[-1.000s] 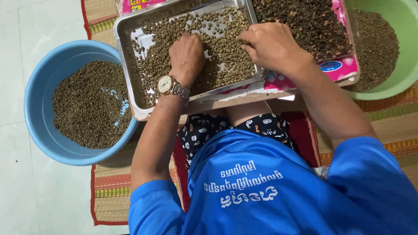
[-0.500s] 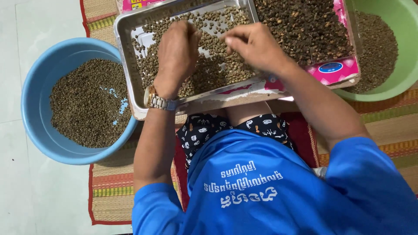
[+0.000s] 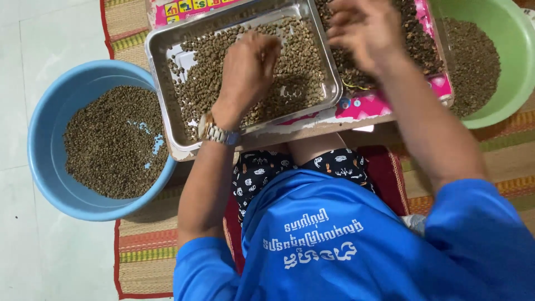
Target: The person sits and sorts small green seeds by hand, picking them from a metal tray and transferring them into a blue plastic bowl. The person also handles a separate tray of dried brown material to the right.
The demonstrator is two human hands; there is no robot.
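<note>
Since half a second ago your left hand (image 3: 248, 75) has stayed over the shallow rectangular steel tray (image 3: 161, 83), its fingers curled together down into the pale green coffee beans (image 3: 290, 72), while your right hand (image 3: 365, 30) has lifted off them and slid right, past the tray's rim. That hand is blurred, so you cannot tell whether its fingers pinch a bean or hang loose. Judging from this, a pick has just been carried off toward the darker beans (image 3: 418, 42) heaped beneath your right hand, and the left keeps raking.

Your tray lies with its long axis running from your left hand's wrist side up toward the right hand, slightly tilted on the low pink-topped counter (image 3: 379, 106). Its near-left corner, beside your silver wristwatch (image 3: 214, 132), shows bare metal.

Left of your left hand, well apart, sits a round blue plastic basin (image 3: 50, 161) of beans; right of your right hand, a green plastic basin (image 3: 510, 95) holds more. Woven striped mat (image 3: 145, 245) lies underneath.
</note>
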